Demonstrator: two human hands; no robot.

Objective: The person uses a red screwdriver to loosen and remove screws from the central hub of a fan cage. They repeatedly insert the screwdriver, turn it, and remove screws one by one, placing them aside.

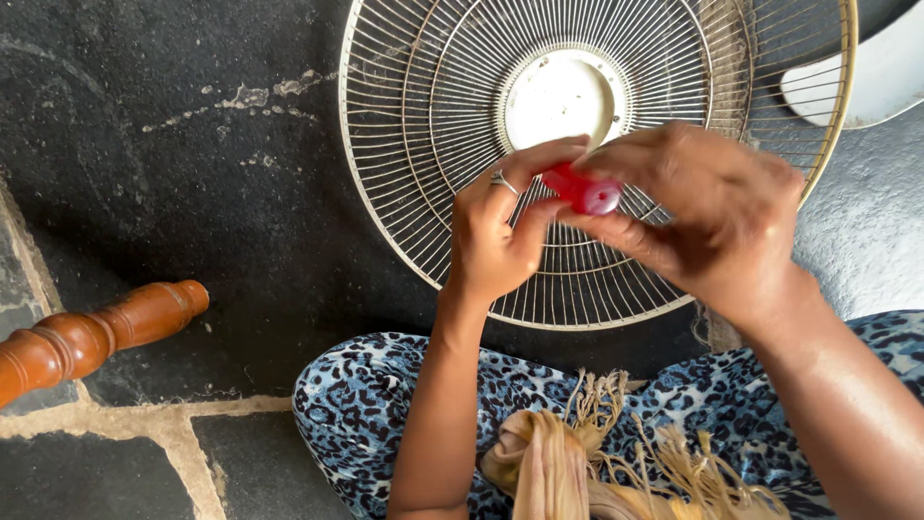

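Note:
My left hand (500,231) and my right hand (703,207) meet in the middle of the view, both gripping a small red plastic cap-like piece (582,190). The left fingers, one with a ring, pinch its left end; the right fingers wrap its right end and are motion-blurred. Beneath the hands a round cream wire fan guard (423,116) lies flat on the dark stone floor, its white centre disc (563,96) just above the hands.
A turned wooden furniture leg (91,337) lies at the left. A white fan blade (866,77) shows at the top right, partly behind the guard. My lap in blue leopard-print cloth (366,404) holds a tan fringed scarf (577,462).

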